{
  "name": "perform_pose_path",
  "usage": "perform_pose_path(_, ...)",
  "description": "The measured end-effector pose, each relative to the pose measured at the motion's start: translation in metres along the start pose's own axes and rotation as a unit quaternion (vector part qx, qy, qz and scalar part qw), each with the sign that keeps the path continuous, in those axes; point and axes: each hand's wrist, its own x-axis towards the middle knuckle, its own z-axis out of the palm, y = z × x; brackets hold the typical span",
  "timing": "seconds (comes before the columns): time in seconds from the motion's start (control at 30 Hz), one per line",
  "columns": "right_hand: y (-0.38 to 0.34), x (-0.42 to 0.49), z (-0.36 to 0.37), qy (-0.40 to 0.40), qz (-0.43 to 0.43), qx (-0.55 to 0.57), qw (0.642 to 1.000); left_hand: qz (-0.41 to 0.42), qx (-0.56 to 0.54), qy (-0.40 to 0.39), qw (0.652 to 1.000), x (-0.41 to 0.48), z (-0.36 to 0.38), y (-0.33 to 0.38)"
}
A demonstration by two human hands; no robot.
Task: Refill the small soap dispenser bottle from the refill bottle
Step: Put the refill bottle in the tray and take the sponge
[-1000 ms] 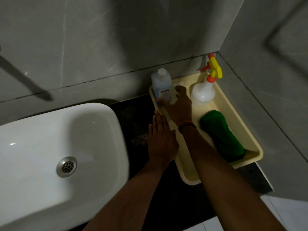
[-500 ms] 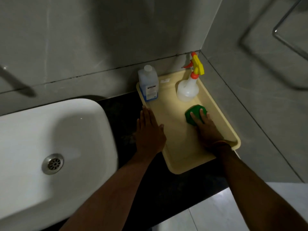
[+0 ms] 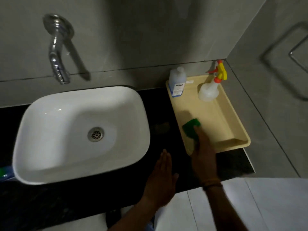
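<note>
The refill bottle, pale blue with a white cap and a label, stands upright in the back left corner of a beige tray. My right hand reaches over the tray's front left part and grips a green cloth there. My left hand lies flat, fingers straight, on the black counter between the sink and the tray. I see no small dispenser bottle in view.
A clear spray bottle with a yellow and orange trigger stands in the tray's back right corner. A white basin fills the counter's left, under a chrome wall tap. Something green and blue shows at the far left edge. Grey tiled walls close off the back and right.
My right hand left the bottles at the back of the tray, came to the green cloth and drew it to the tray's front left. My left hand slid back. The view swung left.
</note>
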Motion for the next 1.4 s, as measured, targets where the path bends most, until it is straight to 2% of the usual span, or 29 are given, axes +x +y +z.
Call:
perform_pose_path(0.1, -0.006, -0.084, 0.051, -0.101, 0.033, 0.008, 0.994, -0.028, 0.048, 0.006, 0.998, -0.064, 0.004, -0.035)
perform_pose_path(0.17, -0.003, -0.126, 0.085, -0.149, 0.057, -0.034, 0.987, -0.066, 0.052, -0.001, 0.996, -0.097, 0.001, -0.064)
perform_pose_path(0.23, -0.004, -0.145, 0.113, -0.156, 0.06, -0.109, 0.98, -0.075, 0.069, 0.003, 0.995, -0.122, -0.005, -0.091)
perform_pose_path(0.33, -0.036, -0.148, 0.15, -0.16, 0.093, -0.16, 0.97, -0.097, 0.106, 0.025, 0.989, -0.153, -0.018, -0.126)
perform_pose_path(0.47, -0.093, -0.179, 0.199, -0.232, 0.009, -0.169, 0.958, -0.139, 0.115, 0.041, 0.983, -0.18, -0.033, -0.166)
perform_pose_path(0.6, -0.118, -0.225, 0.218, -0.311, -0.136, -0.195, 0.92, -0.175, 0.094, 0.053, 0.979, -0.205, -0.045, -0.203)
perform_pose_path(0.67, -0.101, -0.227, 0.205, -0.314, -0.187, -0.224, 0.903, -0.206, 0.07, 0.068, 0.974, -0.217, -0.053, -0.217)
perform_pose_path(0.7, -0.092, -0.225, 0.197, -0.311, -0.185, -0.244, 0.9, -0.218, 0.058, 0.076, 0.971, -0.223, -0.056, -0.223)
perform_pose_path(0.83, -0.104, -0.218, 0.21, -0.293, -0.093, -0.276, 0.911, -0.255, 0.029, 0.084, 0.963, -0.244, -0.065, -0.243)
perform_pose_path(0.93, -0.148, -0.227, 0.252, -0.32, -0.092, -0.251, 0.909, -0.286, 0.003, 0.101, 0.953, -0.261, -0.066, -0.257)
perform_pose_path(1.0, -0.178, -0.238, 0.279, -0.339, -0.125, -0.239, 0.901, -0.295, 0.001, 0.106, 0.95, -0.276, -0.066, -0.267)
perform_pose_path(1.07, -0.194, -0.251, 0.296, -0.355, -0.194, -0.236, 0.883, -0.299, 0.003, 0.108, 0.948, -0.289, -0.066, -0.277)
perform_pose_path(1.13, -0.19, -0.257, 0.297, -0.381, -0.282, -0.234, 0.849, -0.309, 0.002, 0.12, 0.943, -0.299, -0.067, -0.287)
perform_pose_path(1.2, -0.175, -0.249, 0.286, -0.39, -0.32, -0.238, 0.83, -0.322, -0.005, 0.128, 0.938, -0.303, -0.07, -0.295)
perform_pose_path(1.3, -0.169, -0.236, 0.276, -0.353, -0.269, -0.258, 0.858, -0.325, -0.004, 0.135, 0.936, -0.303, -0.076, -0.301)
perform_pose_path(1.4, -0.198, -0.238, 0.299, -0.337, -0.209, -0.245, 0.885, -0.321, -0.001, 0.133, 0.938, -0.3, -0.082, -0.301)
